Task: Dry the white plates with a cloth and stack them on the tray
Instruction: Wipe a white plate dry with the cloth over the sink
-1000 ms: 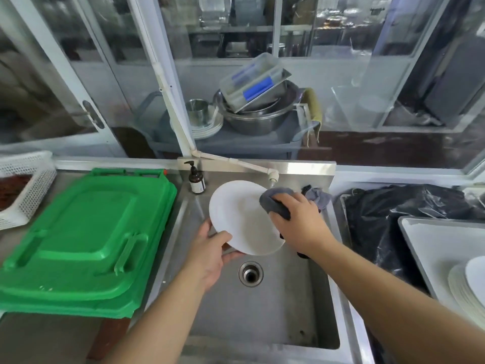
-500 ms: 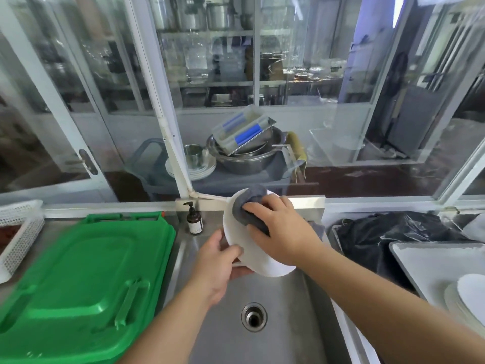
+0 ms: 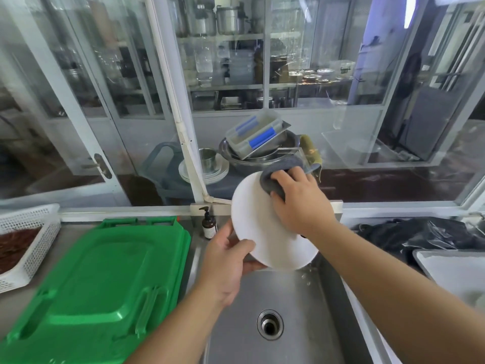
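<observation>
My left grip (image 3: 225, 264) pinches the white plate (image 3: 262, 232) at seven o'clock; right grip (image 3: 299, 203) clutches the grey cloth (image 3: 273, 177) at one.

No legible text, labels or numbers in the head view

The pump bottle (image 3: 209, 225) beside the sink carries a pale label, but its print is too small and blurred to read; the green lid (image 3: 99, 279) on the surface shows only moulded ribs, without lettering that can be made out; the clear container with blue clips (image 3: 256, 135) behind the glass bears no readable mark; items on the shelves beyond the window are too distant and blurred for any brand or sign to be read
</observation>
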The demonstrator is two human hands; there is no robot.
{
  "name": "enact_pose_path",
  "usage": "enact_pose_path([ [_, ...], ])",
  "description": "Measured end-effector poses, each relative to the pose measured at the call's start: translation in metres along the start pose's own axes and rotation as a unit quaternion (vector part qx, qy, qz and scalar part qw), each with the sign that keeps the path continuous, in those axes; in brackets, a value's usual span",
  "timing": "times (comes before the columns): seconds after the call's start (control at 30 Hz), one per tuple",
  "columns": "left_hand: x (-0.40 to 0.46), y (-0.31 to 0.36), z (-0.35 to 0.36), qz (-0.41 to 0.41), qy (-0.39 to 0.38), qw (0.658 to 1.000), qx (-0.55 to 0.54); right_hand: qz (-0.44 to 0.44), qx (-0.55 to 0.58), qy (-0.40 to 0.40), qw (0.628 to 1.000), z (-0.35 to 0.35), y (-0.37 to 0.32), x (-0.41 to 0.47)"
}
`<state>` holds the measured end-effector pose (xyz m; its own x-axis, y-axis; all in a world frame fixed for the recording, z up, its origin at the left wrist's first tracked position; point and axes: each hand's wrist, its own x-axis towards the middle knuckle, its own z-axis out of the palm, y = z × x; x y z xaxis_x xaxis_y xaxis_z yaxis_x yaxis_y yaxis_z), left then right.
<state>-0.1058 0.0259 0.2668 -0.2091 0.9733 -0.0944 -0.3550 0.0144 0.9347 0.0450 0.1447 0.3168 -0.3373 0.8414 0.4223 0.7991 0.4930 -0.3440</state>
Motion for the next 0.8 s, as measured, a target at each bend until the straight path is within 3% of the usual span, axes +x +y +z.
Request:
enact_pose_path([
  [0.23,0.019,0.021,-0.010,0.042,0.049,0.998,-0.023,0.076,-0.005,-0.044,0.996,-0.001,0.006,-0.004],
  [0.43,0.033,0.022,-0.010,0.040,0.073,0.997,-0.006,0.081,0.089,-0.144,0.982,0.012,-0.011,-0.044],
  [0.5,0.029,0.019,-0.006,0.036,0.056,0.998,0.019,0.092,0.174,-0.149,0.969,0.013,-0.022,-0.053],
  [0.6,0.019,0.013,0.000,0.037,0.010,0.998,0.047,0.093,0.268,-0.103,0.953,0.012,-0.036,-0.050],
  [0.8,0.000,0.007,0.013,0.030,-0.012,0.999,0.039,0.015,0.165,0.026,0.986,0.002,-0.036,-0.007],
])
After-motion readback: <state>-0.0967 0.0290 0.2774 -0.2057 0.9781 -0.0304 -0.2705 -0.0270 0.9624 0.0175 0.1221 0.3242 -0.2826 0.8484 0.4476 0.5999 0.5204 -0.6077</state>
